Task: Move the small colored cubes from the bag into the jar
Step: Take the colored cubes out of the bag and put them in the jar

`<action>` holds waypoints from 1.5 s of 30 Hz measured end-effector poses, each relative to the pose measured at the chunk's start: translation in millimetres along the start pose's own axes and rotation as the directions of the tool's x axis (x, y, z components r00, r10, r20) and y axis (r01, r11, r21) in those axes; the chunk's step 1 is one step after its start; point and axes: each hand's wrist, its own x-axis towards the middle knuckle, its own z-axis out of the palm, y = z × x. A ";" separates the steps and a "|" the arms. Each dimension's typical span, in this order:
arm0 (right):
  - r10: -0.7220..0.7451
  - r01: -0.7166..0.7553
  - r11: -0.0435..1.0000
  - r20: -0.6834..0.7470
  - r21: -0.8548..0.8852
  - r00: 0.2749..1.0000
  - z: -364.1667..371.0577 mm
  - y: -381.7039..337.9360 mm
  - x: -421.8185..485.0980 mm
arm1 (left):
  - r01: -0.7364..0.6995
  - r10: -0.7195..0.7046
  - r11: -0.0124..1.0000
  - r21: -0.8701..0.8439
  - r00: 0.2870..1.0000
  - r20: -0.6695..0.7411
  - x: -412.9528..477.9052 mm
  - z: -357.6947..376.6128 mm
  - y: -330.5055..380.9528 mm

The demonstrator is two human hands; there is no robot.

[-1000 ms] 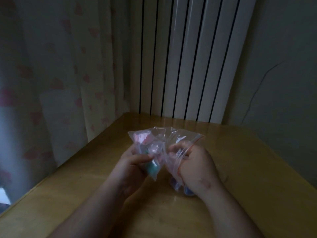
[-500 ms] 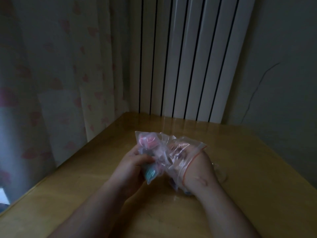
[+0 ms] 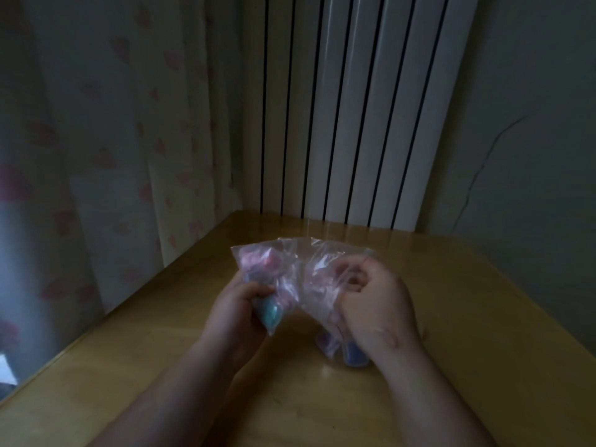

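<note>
Two bare hands, the left hand [image 3: 238,312] and the right hand [image 3: 377,311]. Each runs into a bare forearm, the left forearm [image 3: 167,391] and the right forearm [image 3: 429,404], uncovered to the lower edge of view. A small oval mark [image 3: 389,340] lies on the back of the right hand, near the wrist. Dim light blurs finer detail.

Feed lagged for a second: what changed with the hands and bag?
The bag lay draped over the back of the right hand a moment ago; it has come off, and that hand now pinches the plastic. The left hand still grips the bag's lower end.
</note>
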 end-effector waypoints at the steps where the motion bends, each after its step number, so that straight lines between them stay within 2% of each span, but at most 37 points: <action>1: -0.021 0.021 1.000 -0.046 0.011 0.999 -3.8 3.0 0.8 | -0.001 -0.001 0.999 -0.054 0.999 -0.041 1.2 -0.2 0.7; 4: -0.023 0.023 1.000 -0.170 0.003 0.985 -15.3 -2.8 1.1 | 0.012 -0.050 0.973 -0.230 0.986 -0.158 4.9 -2.1 3.9; 7: 0.041 -0.040 0.999 -0.247 0.010 0.968 -27.6 1.0 7.0 | -0.011 -0.063 0.947 -0.320 0.973 -0.221 7.8 -6.5 5.7; 18: 0.073 -0.103 0.989 -0.263 -0.104 0.962 -29.6 10.0 11.0 | -0.076 -0.016 0.937 -0.342 0.966 -0.258 8.5 -2.2 7.3; 23: 0.048 -0.087 0.989 -0.306 -0.116 0.951 -30.2 11.5 12.5 | -0.052 -0.034 0.942 -0.332 0.968 -0.249 6.4 -2.6 7.7; 26: 0.012 -0.041 0.995 -0.289 -0.095 0.957 -26.6 11.5 12.2 | -0.036 -0.020 0.962 -0.271 0.979 -0.202 4.3 -0.3 7.5; 29: -0.060 0.040 0.995 -0.248 -0.087 0.967 -20.4 10.0 9.9 | -0.045 0.010 0.987 -0.156 0.976 -0.219 6.6 -1.6 5.0; 35: -0.117 0.116 0.993 -0.035 -0.018 0.993 -6.9 5.3 0.4 | -0.027 0.022 0.999 -0.024 0.986 -0.168 5.9 -5.3 1.7; 40: -0.071 0.080 0.994 0.112 -0.078 0.991 0.8 11.7 1.7 | 0.005 -0.001 0.998 0.058 0.997 -0.072 3.3 -2.2 0.0; 45: -0.063 0.077 0.992 0.141 -0.097 0.988 5.6 20.2 6.6 | -0.011 0.013 0.992 0.128 1.000 -0.010 3.1 -2.2 -2.1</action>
